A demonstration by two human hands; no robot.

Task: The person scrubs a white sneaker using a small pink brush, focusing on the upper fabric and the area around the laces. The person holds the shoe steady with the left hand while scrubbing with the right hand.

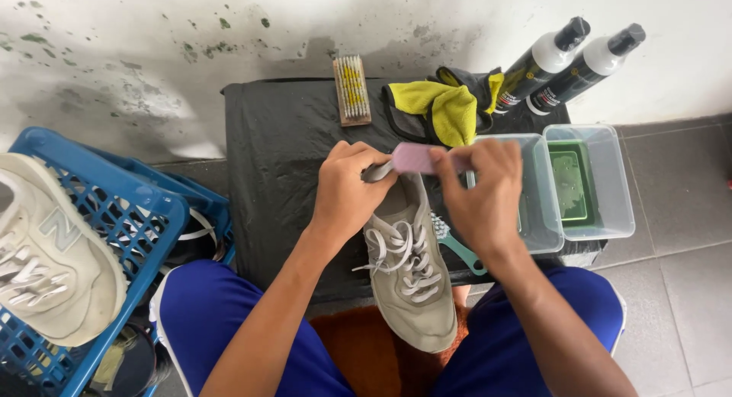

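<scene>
Grey suede-looking sneaker (412, 271) with chunky off-white laces sits lengthwise between the knees, heel end up on the crinkly black plastic sheet (274, 153) covering a low table. The left hand (347, 187) is clamped around the heel collar, fingers curled tight, and the right hand (480, 195) pinches one end of a flat, rounded pink brush (419, 158) laid across that heel. A teal-handled brush (457, 244) with pale bristles lies just beside the shoe, under the right wrist. Further back: a wooden block brush (352, 90) with yellowish bristle rows, a bunched yellow-and-grey cloth (446, 104), and two black-and-white bottles (572, 62) leaning on the stained wall. Two clear plastic tubs (591, 180) sit on the right, one with something green inside. On the left, a blue lattice crate (145, 206) carries a cream sneaker (46, 267).
</scene>
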